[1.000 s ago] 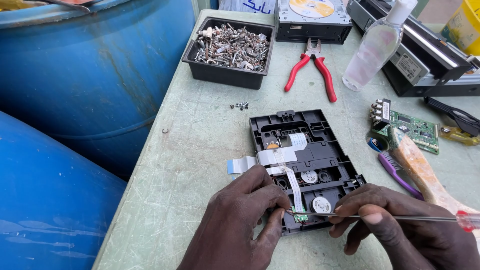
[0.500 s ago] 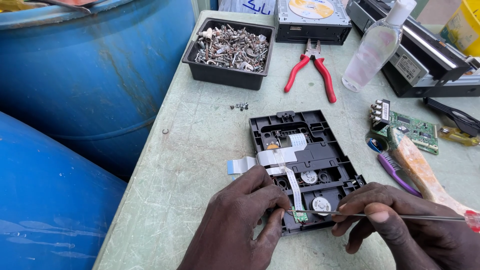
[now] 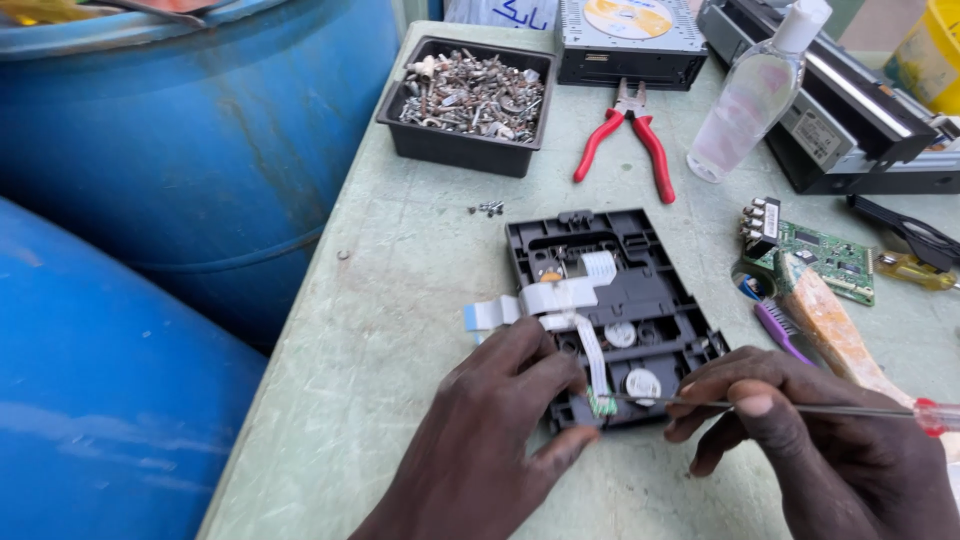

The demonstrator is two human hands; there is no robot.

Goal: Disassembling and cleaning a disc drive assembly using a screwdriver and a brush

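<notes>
At lower centre of the frame, the black plastic drive mechanism (image 3: pixel 615 310) is pinned flat on the green table (image 3: pixel 400 300) by the left hand (image 3: pixel 490 440), fingers spread and pressed on its near-left edge. A thin screwdriver (image 3: pixel 800 408) is pinched in the curled fingers of the right hand (image 3: pixel 820 450), its tip touching the small green board (image 3: pixel 601 403) at the white ribbon cable (image 3: pixel 560 297). Red pliers (image 3: pixel 628 135) and a tray of screws (image 3: pixel 470 100) lie above.
</notes>
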